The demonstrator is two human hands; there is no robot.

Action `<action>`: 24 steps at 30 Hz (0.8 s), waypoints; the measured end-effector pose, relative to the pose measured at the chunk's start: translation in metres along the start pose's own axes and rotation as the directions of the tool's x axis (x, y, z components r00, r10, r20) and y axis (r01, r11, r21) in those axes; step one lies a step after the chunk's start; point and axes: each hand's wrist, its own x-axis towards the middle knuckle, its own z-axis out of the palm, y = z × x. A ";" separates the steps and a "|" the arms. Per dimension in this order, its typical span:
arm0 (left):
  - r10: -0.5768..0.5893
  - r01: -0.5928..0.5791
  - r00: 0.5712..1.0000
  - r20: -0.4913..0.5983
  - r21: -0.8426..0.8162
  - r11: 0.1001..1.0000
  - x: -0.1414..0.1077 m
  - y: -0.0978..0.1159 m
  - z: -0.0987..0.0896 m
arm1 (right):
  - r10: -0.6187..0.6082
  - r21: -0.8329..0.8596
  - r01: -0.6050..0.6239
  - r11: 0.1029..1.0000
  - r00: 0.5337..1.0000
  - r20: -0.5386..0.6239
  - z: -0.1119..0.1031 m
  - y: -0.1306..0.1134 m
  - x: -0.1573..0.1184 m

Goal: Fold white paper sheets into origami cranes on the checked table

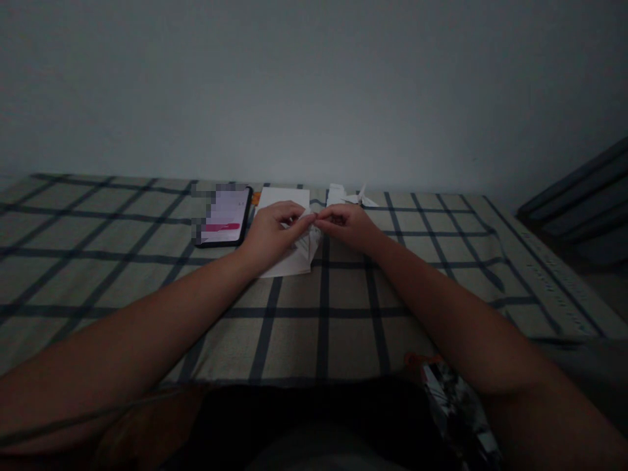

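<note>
A small folded white paper (307, 243) hangs between my hands over a white sheet (287, 267) on the checked cloth. My left hand (279, 229) is closed on the folded paper, its thumb and fingers near the upper corner. From the right, my right hand (347, 226) pinches the same paper at its tip, with the fingertips of both hands meeting. Just behind my right hand lies a folded white paper piece (362, 197) with pointed ends.
A phone (226, 216) with a lit screen lies left of the sheet, and a small orange item (256, 198) is beside it. The checked cloth (343, 327) covers the table up to the wall. A patterned object (458, 405) is at the near right edge.
</note>
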 end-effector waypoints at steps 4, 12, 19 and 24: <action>-0.008 0.008 1.000 0.009 -0.015 1.000 0.000 -0.002 0.000 | -0.003 -0.071 0.003 0.997 1.000 -0.013 0.000 -0.002 0.000; -0.028 0.030 0.999 0.030 -0.045 0.999 0.000 -0.003 0.001 | -0.012 -0.062 0.011 0.998 1.000 -0.007 0.000 -0.004 0.001; -0.064 0.064 0.998 -0.003 -0.083 0.995 0.000 -0.002 0.002 | -0.012 -0.034 0.013 0.999 1.000 0.006 0.001 -0.005 0.000; -0.112 0.103 0.992 -0.063 -0.139 0.985 0.000 -0.002 0.003 | -0.017 -0.041 0.018 0.999 1.000 0.011 0.002 -0.006 0.000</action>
